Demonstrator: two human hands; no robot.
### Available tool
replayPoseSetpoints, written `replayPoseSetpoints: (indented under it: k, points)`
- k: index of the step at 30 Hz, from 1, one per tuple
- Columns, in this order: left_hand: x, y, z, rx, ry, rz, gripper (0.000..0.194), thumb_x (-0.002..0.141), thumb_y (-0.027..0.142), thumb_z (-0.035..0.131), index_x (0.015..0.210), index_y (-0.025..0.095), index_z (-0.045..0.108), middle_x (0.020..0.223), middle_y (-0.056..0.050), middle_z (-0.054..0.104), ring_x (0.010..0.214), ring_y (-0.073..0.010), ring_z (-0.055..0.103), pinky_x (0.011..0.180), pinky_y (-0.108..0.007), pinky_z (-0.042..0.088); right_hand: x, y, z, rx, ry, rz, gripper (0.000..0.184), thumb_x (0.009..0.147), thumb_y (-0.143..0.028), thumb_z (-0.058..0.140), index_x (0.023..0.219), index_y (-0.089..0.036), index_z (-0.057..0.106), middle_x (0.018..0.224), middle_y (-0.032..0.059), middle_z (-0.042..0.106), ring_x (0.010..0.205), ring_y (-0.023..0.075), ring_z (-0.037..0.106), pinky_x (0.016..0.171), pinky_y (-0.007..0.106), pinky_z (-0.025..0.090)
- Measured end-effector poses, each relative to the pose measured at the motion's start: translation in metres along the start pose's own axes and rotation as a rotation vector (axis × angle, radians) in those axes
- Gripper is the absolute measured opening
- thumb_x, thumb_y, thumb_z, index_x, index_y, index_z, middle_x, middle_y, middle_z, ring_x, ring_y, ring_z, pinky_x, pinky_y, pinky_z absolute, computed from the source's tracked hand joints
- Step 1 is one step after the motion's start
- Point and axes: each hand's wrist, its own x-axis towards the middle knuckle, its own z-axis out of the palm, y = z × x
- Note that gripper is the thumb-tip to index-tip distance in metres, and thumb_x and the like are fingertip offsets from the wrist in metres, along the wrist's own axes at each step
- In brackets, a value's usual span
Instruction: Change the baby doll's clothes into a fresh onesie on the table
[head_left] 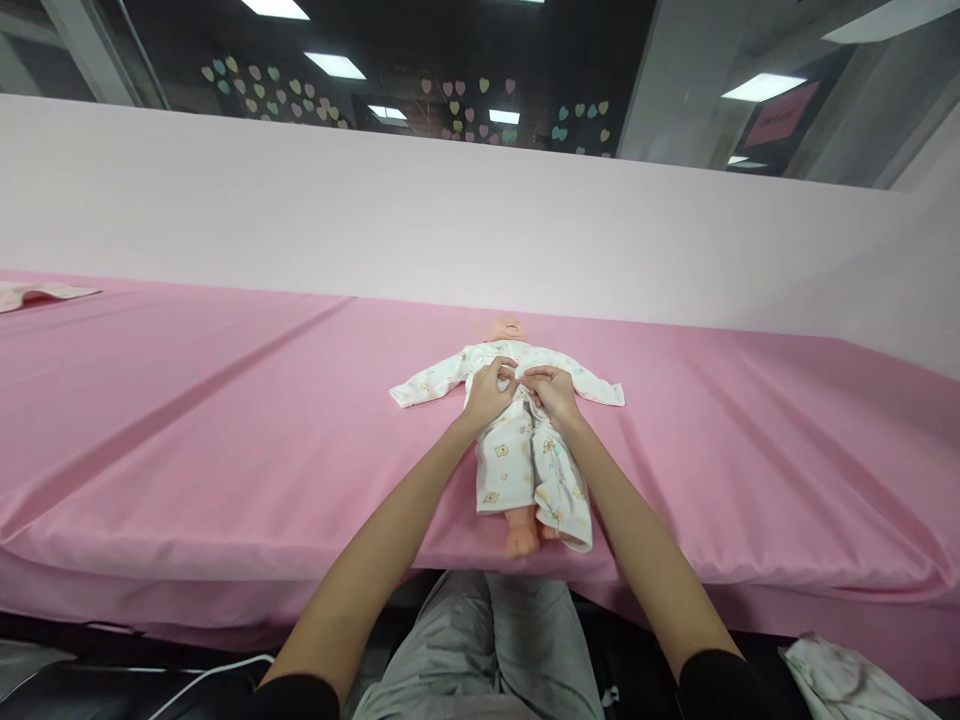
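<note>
A baby doll (505, 328) lies on its back on the pink table (225, 400), head away from me, feet at the near edge. It wears a white printed romper (517, 465) with sleeves spread to both sides. My left hand (489, 389) and my right hand (553, 393) rest side by side on the doll's chest. Both have their fingers curled and pinch the front of the romper where its two edges meet.
A pale pink backdrop (450, 220) rises behind the table. A piece of light cloth (41, 293) lies at the far left. Another crumpled garment (847, 680) sits low at the right, below the table edge. My grey-trousered knees (487, 650) are under the near edge.
</note>
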Motion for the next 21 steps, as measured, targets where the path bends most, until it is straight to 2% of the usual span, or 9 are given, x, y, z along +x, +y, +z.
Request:
replayPoseSetpoints:
  k: [2,4,7,9,11,13,16,19,21]
  points:
    - [-0.001,-0.001,0.0,0.065,-0.014,0.025,0.031,0.072,0.016,0.059,0.101,0.021,0.054,0.09,-0.001,0.065,0.093,-0.0182,0.057,0.09,-0.034,0.041,-0.002,0.001,0.002,-0.243,0.032,-0.185,0.01,0.069,-0.023,0.057,0.073,-0.017,0.062,0.067,0.0014,0.061,0.057,0.0126,0.054,0.055,0.025,0.044]
    - [-0.004,-0.002,-0.001,0.128,-0.046,0.044,0.038,0.069,0.017,0.062,0.105,0.021,0.055,0.102,-0.003,0.064,0.101,-0.0215,0.053,0.093,-0.037,0.039,-0.005,0.001,0.004,-0.527,0.054,-0.347,0.016,0.076,-0.023,0.051,0.075,-0.017,0.066,0.08,0.0055,0.063,0.074,0.0166,0.058,0.07,0.03,0.046]
    - [-0.011,-0.002,-0.007,0.183,-0.145,0.107,0.047,0.067,0.018,0.062,0.113,0.019,0.052,0.117,-0.006,0.058,0.111,-0.0242,0.049,0.099,-0.04,0.035,-0.015,-0.002,0.003,-0.829,0.003,-0.44,0.025,0.082,-0.025,0.046,0.091,-0.016,0.068,0.095,0.0108,0.06,0.089,0.0225,0.056,0.078,0.035,0.045]
    - [-0.018,0.0,-0.014,0.177,-0.206,0.149,0.051,0.069,0.022,0.062,0.118,0.019,0.049,0.123,-0.008,0.054,0.116,-0.0243,0.046,0.101,-0.04,0.033,-0.025,-0.003,-0.002,-0.886,-0.085,-0.495,0.03,0.081,-0.025,0.048,0.106,-0.015,0.064,0.104,0.0122,0.058,0.097,0.0246,0.054,0.083,0.037,0.044]
    - [-0.027,0.002,-0.023,0.181,-0.219,0.151,0.05,0.073,0.032,0.062,0.119,0.02,0.047,0.124,-0.009,0.053,0.117,-0.0243,0.046,0.1,-0.039,0.035,-0.036,-0.002,-0.012,-0.825,-0.157,-0.534,0.039,0.08,-0.023,0.05,0.118,-0.015,0.056,0.111,0.0111,0.056,0.101,0.0229,0.053,0.085,0.035,0.044]
    - [-0.036,0.004,-0.032,0.24,-0.18,0.137,0.041,0.077,0.038,0.059,0.113,0.019,0.05,0.116,-0.009,0.056,0.11,-0.0241,0.049,0.094,-0.037,0.039,-0.046,0.001,-0.024,-0.746,-0.166,-0.551,0.04,0.079,-0.023,0.053,0.118,-0.016,0.054,0.113,0.0099,0.056,0.101,0.0211,0.053,0.084,0.033,0.045]
    - [-0.043,0.008,-0.041,0.425,-0.138,0.145,0.018,0.084,0.034,0.05,0.092,0.019,0.056,0.095,-0.007,0.06,0.092,-0.0221,0.055,0.081,-0.034,0.043,-0.058,0.005,-0.039,-0.803,-0.119,-0.601,0.025,0.075,-0.026,0.061,0.097,-0.015,0.061,0.105,0.01,0.059,0.101,0.023,0.053,0.088,0.035,0.043]
    - [-0.038,0.015,-0.045,0.523,-0.139,0.113,0.02,0.09,0.028,0.038,0.083,0.019,0.054,0.08,-0.006,0.061,0.077,-0.0205,0.056,0.067,-0.031,0.041,-0.062,0.004,-0.043,-0.916,-0.095,-0.602,0.01,0.08,-0.023,0.055,0.081,-0.016,0.062,0.091,0.0079,0.063,0.091,0.022,0.056,0.082,0.033,0.043]
    - [-0.031,0.023,-0.045,0.418,-0.104,0.043,0.021,0.091,0.029,0.035,0.085,0.019,0.052,0.071,-0.003,0.059,0.068,-0.018,0.055,0.061,-0.029,0.038,-0.062,0.0,-0.041,-0.933,-0.052,-0.553,0.015,0.083,-0.02,0.048,0.075,-0.017,0.06,0.081,0.0062,0.064,0.08,0.0198,0.057,0.072,0.03,0.042]
